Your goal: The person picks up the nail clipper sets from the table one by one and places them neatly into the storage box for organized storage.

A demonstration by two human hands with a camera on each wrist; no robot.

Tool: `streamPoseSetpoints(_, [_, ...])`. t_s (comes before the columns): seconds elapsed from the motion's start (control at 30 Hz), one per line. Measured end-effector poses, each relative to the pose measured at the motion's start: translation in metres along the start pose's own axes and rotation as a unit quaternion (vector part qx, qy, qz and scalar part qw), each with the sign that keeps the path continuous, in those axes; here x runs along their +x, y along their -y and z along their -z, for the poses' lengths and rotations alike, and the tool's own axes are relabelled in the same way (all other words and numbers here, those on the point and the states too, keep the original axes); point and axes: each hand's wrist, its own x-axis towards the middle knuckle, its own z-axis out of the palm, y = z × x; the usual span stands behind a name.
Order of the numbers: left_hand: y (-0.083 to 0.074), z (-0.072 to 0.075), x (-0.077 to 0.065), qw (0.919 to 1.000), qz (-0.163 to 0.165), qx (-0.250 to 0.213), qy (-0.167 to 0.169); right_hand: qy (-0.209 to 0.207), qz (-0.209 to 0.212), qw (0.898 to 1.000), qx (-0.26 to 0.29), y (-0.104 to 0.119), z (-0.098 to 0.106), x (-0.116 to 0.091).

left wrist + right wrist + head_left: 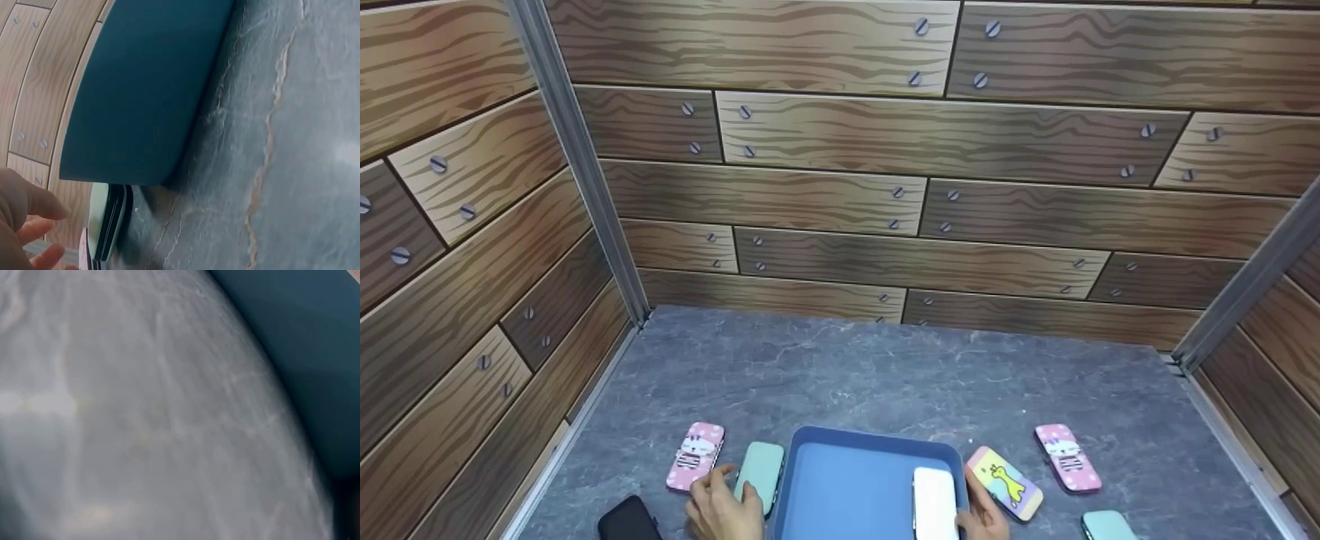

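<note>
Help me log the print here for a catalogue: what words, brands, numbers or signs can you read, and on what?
No text can be read in any view.
Pink cases: dark marks with the cat pictures, too small to tell if lettering.
Giraffe case: a picture; no legible words.
White case, tray: no lettering seen.

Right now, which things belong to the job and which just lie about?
Likely job: blue tray; white case inside; mint case by left hand; perhaps giraffe case by right hand.

Seemingly lying about: left pink case; right pink case; black case; second mint case.
</note>
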Motion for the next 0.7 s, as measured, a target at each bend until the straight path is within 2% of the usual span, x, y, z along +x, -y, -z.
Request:
streamPoseSetpoints(0.1, [0.002,0.001,0.003,0.9993,0.021,0.015,0.027,-0.006,0.004,1.000,0.000,0.000,-0.001,0.000])
streamPoseSetpoints(0.27, [0.005,0.006,0.007,0.9948,0.048,0.037,0.082,-0.005,-0.032,0.999,-0.008,0.002,0.000,0.001])
streamPoseSetpoints(0.37, [0.008,0.007,0.009,0.9915,0.059,0.046,0.106,0.003,-0.038,0.999,-0.008,0.001,0.001,0.002])
streamPoseSetpoints(0.6, [0.009,0.006,0.013,0.9840,0.074,0.072,0.145,0.011,0.013,1.000,0.000,-0.002,0.004,0.001])
streamPoseSetpoints(0.7, [0.009,0.006,0.014,0.9799,0.082,0.084,0.161,0.014,0.022,1.000,0.004,-0.002,0.004,0.001])
